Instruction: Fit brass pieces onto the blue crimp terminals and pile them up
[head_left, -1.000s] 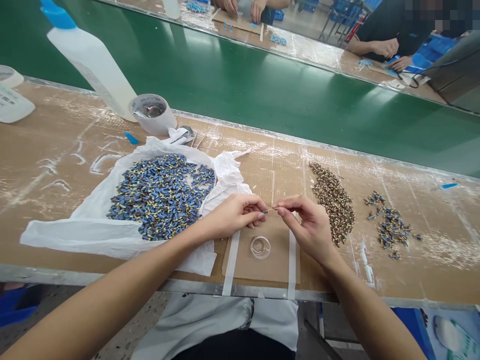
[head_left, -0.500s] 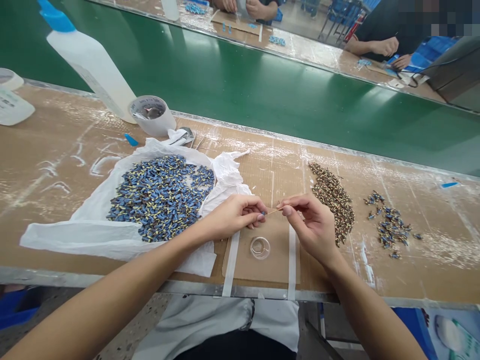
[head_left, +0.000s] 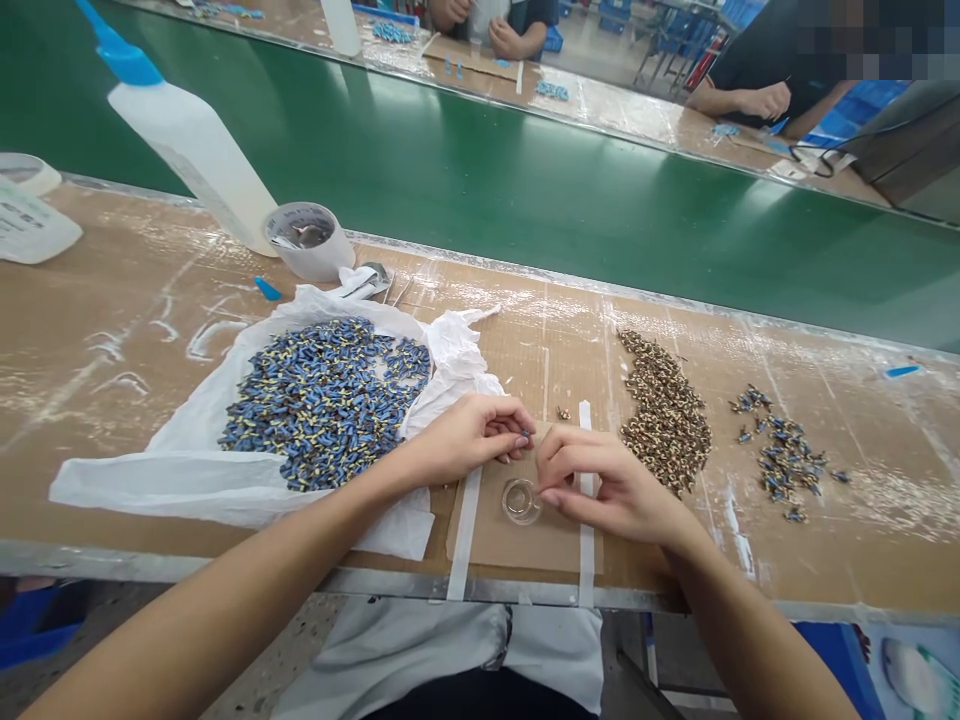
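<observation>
My left hand (head_left: 491, 430) pinches a small blue piece (head_left: 525, 434) at its fingertips, above the cardboard mat. My right hand (head_left: 604, 480) is closed in a pinch at the right rim of a small clear round dish (head_left: 520, 502). The thin wooden stick seen in it half a second ago is hardly visible now. To the left, a heap of small blue-and-yellow pieces (head_left: 322, 400) lies on white paper (head_left: 180, 482). Right of my right hand is a pile of small brown-and-cream pieces (head_left: 664, 410). One tiny brown piece (head_left: 563, 413) lies just beyond my fingers.
Farther right is a smaller blue-and-brown cluster (head_left: 787, 455). A white bottle with a blue nozzle (head_left: 195, 160) and a tape roll (head_left: 319, 255) holding scraps stand at the back left. Beyond the table runs a green belt (head_left: 480, 165), with other people's hands across it.
My right hand has moved down and toward me, from beside the blue piece to the dish. My left hand stays nearly in place. The tiny brown piece has come into sight.
</observation>
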